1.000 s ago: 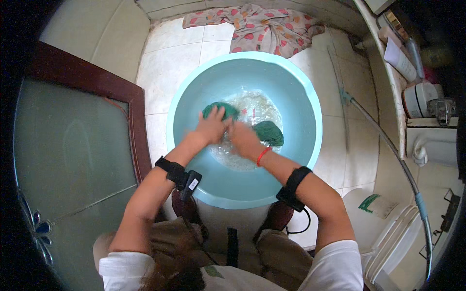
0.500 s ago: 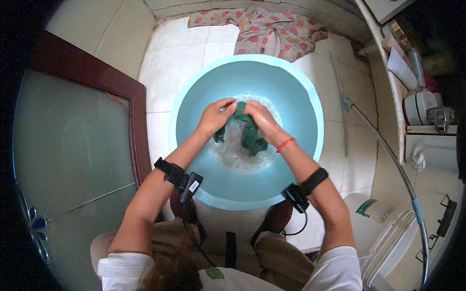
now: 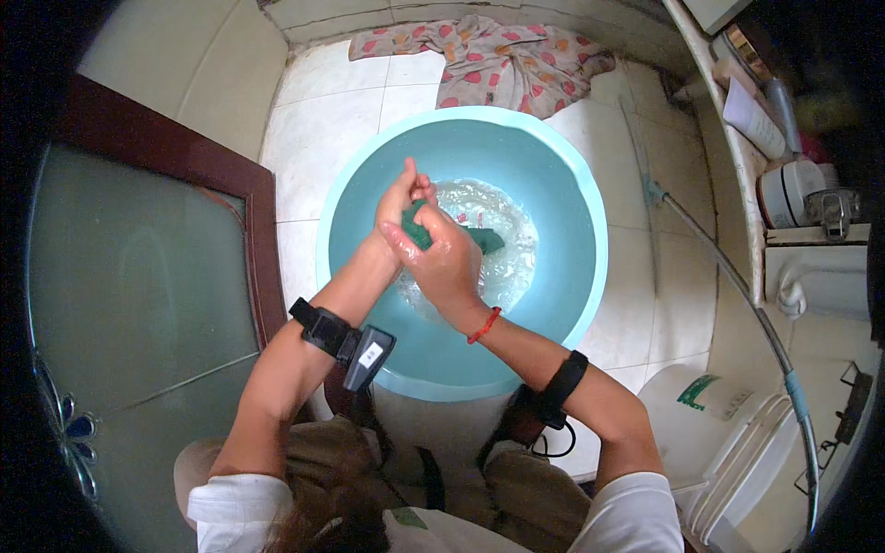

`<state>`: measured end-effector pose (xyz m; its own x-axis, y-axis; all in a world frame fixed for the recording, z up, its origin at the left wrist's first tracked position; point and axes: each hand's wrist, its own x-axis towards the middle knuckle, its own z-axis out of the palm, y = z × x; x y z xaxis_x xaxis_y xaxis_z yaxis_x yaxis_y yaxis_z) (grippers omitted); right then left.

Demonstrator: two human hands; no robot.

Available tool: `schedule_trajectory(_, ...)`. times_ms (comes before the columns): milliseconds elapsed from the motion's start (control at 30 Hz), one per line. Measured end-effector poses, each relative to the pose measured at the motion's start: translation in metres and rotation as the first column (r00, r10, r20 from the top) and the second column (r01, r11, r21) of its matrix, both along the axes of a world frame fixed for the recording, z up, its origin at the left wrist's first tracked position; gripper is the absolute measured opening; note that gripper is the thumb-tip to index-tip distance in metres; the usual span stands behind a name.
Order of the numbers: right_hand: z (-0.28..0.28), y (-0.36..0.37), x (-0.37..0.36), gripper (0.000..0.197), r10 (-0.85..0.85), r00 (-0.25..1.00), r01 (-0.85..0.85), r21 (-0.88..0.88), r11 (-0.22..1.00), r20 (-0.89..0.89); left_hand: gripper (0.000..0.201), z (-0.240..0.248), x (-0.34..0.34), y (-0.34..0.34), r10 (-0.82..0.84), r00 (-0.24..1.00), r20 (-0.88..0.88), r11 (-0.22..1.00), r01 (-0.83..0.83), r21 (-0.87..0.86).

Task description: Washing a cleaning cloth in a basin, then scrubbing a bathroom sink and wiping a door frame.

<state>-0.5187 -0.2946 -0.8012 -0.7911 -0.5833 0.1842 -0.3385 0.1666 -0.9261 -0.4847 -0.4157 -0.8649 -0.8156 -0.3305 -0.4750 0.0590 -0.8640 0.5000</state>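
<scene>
The right hand [image 3: 452, 263] curls around a bunched green cloth [image 3: 413, 228]. The left hand [image 3: 393, 210] is against the cloth too, with its fingers pointing away; I cannot tell if they are closed. The cloth is over bubbly water [image 3: 509, 217] in a big light blue tub [image 3: 560, 203].

cloth [image 3: 416, 232]: green | basin [image 3: 544, 175]: pale blue | bracelet [image 3: 484, 325]: red | floor fabric [image 3: 512, 69]: red-blotched beige

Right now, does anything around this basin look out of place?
A beige, red-spotted cloth lies crumpled on the white tiled floor beyond the round light-blue basin; it looks odd because it's bunched up rather than folded.
</scene>
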Motion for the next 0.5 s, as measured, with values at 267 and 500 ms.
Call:
schedule_trajectory(267,-0.051,-0.001,-0.071,0.058,0.118,0.719,-0.063,-0.105,0.993,0.685,0.035,0.036,-0.026,0.065,0.104,0.975,0.198,0.980,-0.134,0.146)
schedule_trajectory(500,-0.015,0.030,-0.054,0.044,0.628,0.451,-0.705,-0.178,0.687,0.634,0.029,0.069,-0.021,0.028,0.144,0.947,0.288,0.556,0.163,-0.815)
